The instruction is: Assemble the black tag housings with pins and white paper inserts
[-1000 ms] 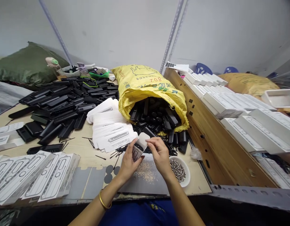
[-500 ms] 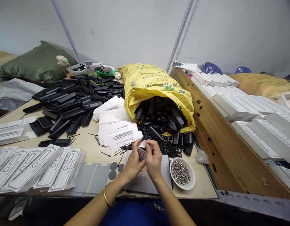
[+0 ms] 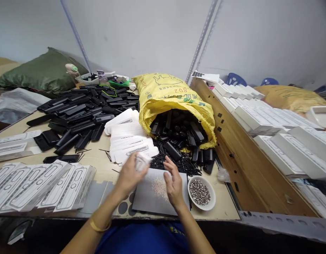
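Observation:
My left hand [image 3: 129,174] is blurred by motion and closed round a small white packed carton [image 3: 142,161], held above the near table by the stack of flat white cartons [image 3: 128,141]. My right hand [image 3: 173,180] holds nothing; its fingers are loosely stretched over the grey cardboard sheet [image 3: 152,195]. Just right of that hand stands a white bowl of small metal pieces [image 3: 201,192]. Beyond both hands lie thin black pins [image 3: 179,164] and black plastic parts spilling from a yellow woven sack [image 3: 170,102].
A heap of black plastic cases [image 3: 78,113] covers the left of the table. Flat printed cartons [image 3: 43,188] lie at the near left. A wooden crate wall [image 3: 239,155] borders the right, with rows of white packed boxes [image 3: 269,123] behind it. A green sack [image 3: 43,72] lies far left.
The two hands, joined on the small carton before, have parted: the left hand swings left with the carton and the right hand has let go and hovers over the grey sheet.

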The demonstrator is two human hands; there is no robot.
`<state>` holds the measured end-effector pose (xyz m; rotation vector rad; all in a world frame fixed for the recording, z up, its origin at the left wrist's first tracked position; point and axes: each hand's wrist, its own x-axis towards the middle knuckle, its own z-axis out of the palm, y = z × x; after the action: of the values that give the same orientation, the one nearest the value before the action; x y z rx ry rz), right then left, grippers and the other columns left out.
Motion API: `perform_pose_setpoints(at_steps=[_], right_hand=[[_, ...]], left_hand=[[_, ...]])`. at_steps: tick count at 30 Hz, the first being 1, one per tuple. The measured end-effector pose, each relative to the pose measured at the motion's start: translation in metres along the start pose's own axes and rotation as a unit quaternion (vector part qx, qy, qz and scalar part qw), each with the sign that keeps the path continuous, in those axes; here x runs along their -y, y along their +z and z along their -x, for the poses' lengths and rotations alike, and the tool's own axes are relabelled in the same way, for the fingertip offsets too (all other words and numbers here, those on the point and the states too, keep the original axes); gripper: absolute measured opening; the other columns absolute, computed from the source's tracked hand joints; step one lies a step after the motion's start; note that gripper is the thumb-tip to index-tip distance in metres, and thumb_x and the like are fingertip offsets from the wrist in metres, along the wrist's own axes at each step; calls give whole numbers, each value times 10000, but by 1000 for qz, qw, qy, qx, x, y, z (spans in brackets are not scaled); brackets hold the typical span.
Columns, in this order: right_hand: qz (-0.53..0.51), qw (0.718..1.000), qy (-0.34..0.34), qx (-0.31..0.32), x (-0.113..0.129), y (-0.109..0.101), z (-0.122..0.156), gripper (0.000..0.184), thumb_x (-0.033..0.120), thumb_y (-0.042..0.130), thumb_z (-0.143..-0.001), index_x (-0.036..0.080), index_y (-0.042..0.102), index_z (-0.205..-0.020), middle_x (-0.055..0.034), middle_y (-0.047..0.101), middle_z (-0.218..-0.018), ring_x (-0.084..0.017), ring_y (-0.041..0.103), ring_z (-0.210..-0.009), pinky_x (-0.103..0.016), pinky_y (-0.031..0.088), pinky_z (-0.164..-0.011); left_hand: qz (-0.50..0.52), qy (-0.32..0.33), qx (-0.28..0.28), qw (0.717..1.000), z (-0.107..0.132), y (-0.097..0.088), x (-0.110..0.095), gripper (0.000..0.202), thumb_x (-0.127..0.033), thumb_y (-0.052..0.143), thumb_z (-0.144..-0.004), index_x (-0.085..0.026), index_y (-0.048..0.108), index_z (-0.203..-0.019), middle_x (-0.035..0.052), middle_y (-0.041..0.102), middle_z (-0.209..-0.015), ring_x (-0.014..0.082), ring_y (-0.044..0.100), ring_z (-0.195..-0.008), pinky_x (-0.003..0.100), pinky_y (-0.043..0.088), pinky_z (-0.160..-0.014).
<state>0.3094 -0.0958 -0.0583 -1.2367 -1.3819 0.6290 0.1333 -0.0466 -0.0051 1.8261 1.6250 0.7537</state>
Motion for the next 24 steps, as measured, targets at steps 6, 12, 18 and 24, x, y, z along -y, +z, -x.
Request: perform_pose_setpoints(at_steps=[6,12,18,24], right_hand=[[191,969,124,-98,-38,-100,26,264,383,452,-902,210,645,-850,-69,681,-875,-233,615,-855,-364,460,-791],[337,935,112,28,-85,-129,49,146,249,473,-825,228,603,-762,-66,645,-805,-249,583,-815,-377,453,-755],[337,934,118,20,-87,-125,48,145,245,462,-814,226,560,-708,-58,618,-764,-246,574,-812,-379,451,-751],[53,958,253,-122,-66,-119,40,160,364,615,-770,213,562,-760,-35,659,-736,-179,575,-640,-321,469,-653]], left_hand=[[-351,-162,-124,914,5,-116,97,573,-615,481,-796,-138,546,-1105,146,525,-1151,364,478,-1099,500,440,-867],[-360,31,-178,915,-23,-63,105,434,-381,358,-919,-146,483,-1262,182,391,-1361,403,388,-1232,587,355,-948],[-221,360,90,902,-106,99,8,530,30,378,-798,-197,525,-1254,117,517,-1308,236,450,-1223,443,302,-1063],[-173,387,160,891,-149,137,-7,335,-2,413,-820,-160,645,-1004,111,616,-1056,228,533,-1074,445,274,-1068]])
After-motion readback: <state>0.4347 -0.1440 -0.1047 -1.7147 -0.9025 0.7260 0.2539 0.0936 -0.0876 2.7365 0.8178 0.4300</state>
